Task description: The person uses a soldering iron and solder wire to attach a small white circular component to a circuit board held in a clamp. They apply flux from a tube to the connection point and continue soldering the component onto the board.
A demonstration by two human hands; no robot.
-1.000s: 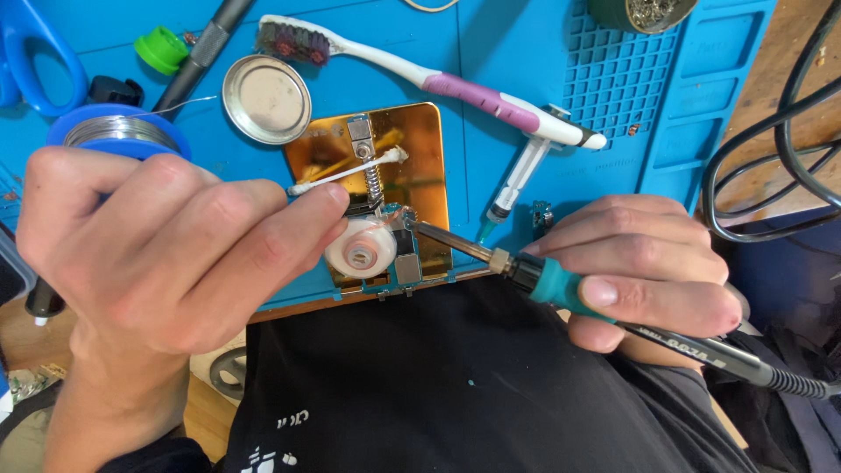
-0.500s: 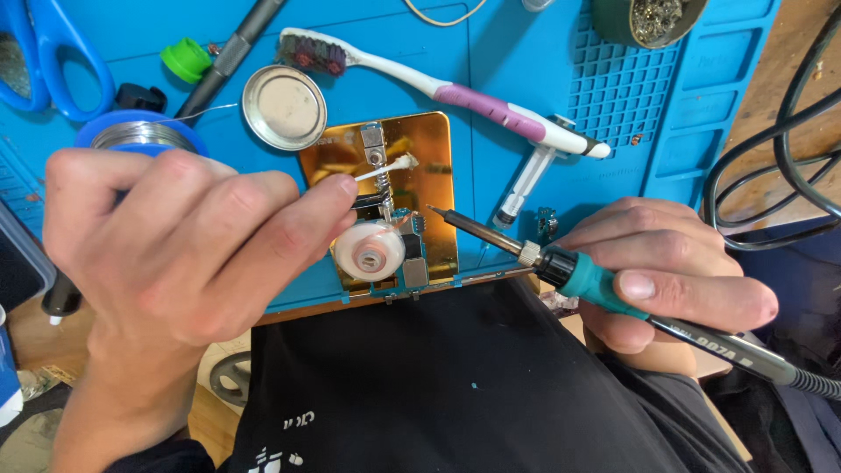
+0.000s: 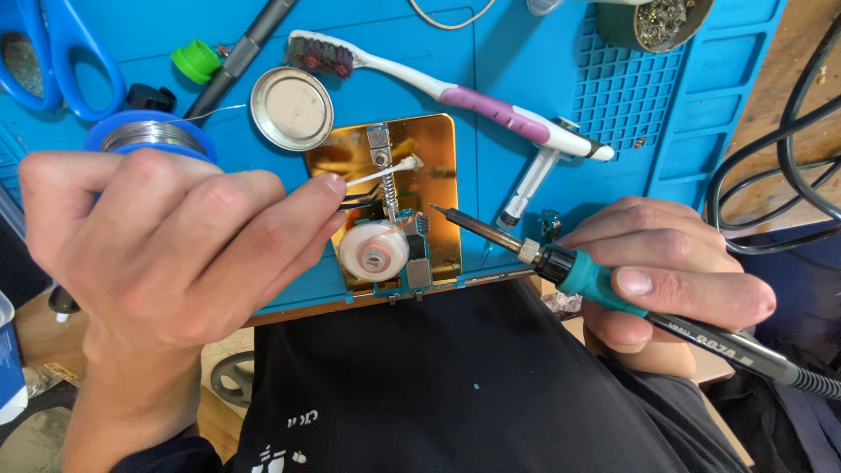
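My left hand (image 3: 175, 254) pinches a white cotton swab (image 3: 381, 173) whose tip rests near the spring clamp of a gold metal holder plate (image 3: 438, 166). A small white round part (image 3: 375, 251) with a circuit piece sits clamped on that plate. My right hand (image 3: 674, 276) grips a teal-collared soldering iron (image 3: 578, 271). Its dark tip points left and hovers just right of the clamped part, apart from it.
A blue work mat (image 3: 526, 52) holds a toothbrush (image 3: 455, 88), a round tin lid (image 3: 291, 109), a solder spool (image 3: 149, 136), blue scissors (image 3: 53, 61), a syringe (image 3: 530, 188) and a brass-wool pot (image 3: 653, 22). Black cables (image 3: 788, 175) lie at right. Dark cloth (image 3: 455, 385) covers my lap.
The soldering iron tip has drawn back to the right, away from the clamped part. My left hand has shifted slightly right with the swab still at the clamp.
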